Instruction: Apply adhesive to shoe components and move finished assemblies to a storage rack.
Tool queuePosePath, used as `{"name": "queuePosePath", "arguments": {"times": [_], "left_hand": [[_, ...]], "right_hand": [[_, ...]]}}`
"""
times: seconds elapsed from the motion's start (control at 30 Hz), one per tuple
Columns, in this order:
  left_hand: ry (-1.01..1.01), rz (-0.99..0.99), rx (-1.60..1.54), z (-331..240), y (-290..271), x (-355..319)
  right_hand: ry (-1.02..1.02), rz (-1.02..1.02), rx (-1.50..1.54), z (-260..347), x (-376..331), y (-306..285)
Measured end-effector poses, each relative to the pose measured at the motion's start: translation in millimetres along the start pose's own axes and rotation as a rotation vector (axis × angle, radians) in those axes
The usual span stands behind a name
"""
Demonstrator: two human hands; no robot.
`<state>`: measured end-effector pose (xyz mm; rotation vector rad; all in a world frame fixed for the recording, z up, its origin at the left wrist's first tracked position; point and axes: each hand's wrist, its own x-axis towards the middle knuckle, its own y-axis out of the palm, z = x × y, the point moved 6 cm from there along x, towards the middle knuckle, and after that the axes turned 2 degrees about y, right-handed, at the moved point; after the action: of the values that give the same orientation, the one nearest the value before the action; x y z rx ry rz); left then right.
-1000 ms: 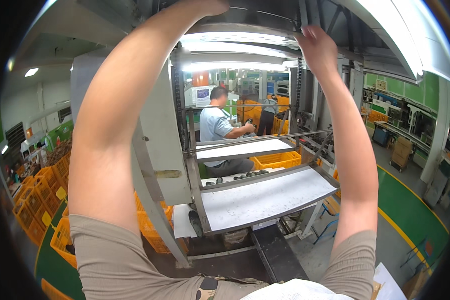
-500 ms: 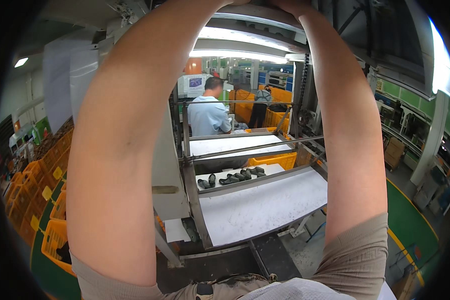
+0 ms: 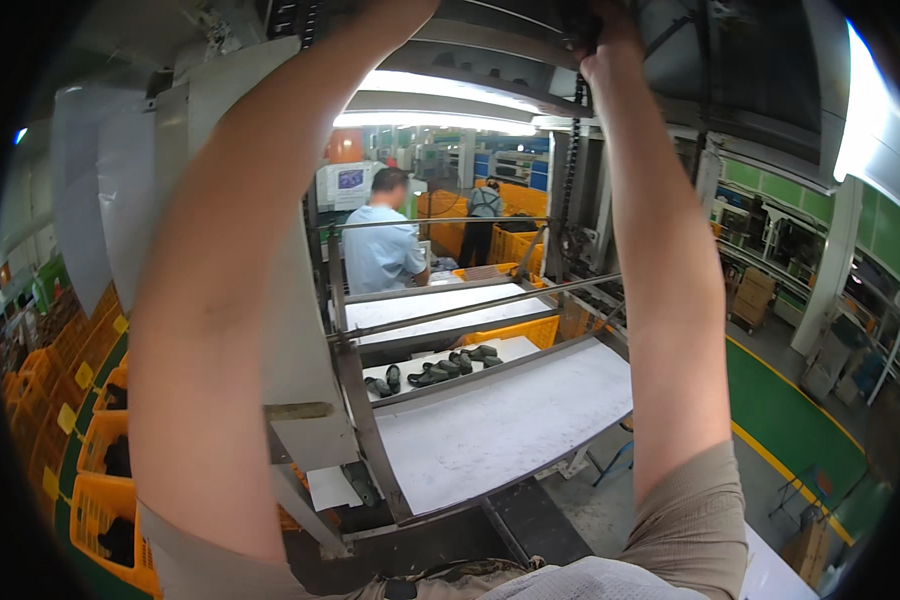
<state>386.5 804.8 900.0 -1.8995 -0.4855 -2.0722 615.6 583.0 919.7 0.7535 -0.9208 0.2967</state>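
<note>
Overhead, metal shelf (image 3: 500, 43) running crosswise, right hand (image 3: 612, 35) close by

The person wears a grey-brown top (image 3: 210, 562) with loose, creased short sleeves (image 3: 692, 500) that end above the elbow, leaving the arms (image 3: 675, 300) bare. Dark camouflage cloth (image 3: 470, 568) shows at the waist, partly covered by white, textured fabric (image 3: 592, 582) with a rounded edge.

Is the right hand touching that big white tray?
Apart. The head view shows the right hand up at the top edge, with the white tray well below it.
</note>
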Motion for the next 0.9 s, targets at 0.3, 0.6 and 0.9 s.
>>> {"name": "queuePosePath", "arguments": {"times": [0.3,0.6,0.9], "left_hand": [[0.419,0.392,0.334,-105,109,-87],[0.302,0.492,-0.050,-146,249,-239],[0.069,0.507,-0.389,-228,324,-367]], "right_hand": [[-0.587,-0.197,-0.324,103,-224,-149],[-0.661,-0.550,-0.929,194,-422,-288],[-0.544,-0.715,-1.203,279,-573,-331]]}}
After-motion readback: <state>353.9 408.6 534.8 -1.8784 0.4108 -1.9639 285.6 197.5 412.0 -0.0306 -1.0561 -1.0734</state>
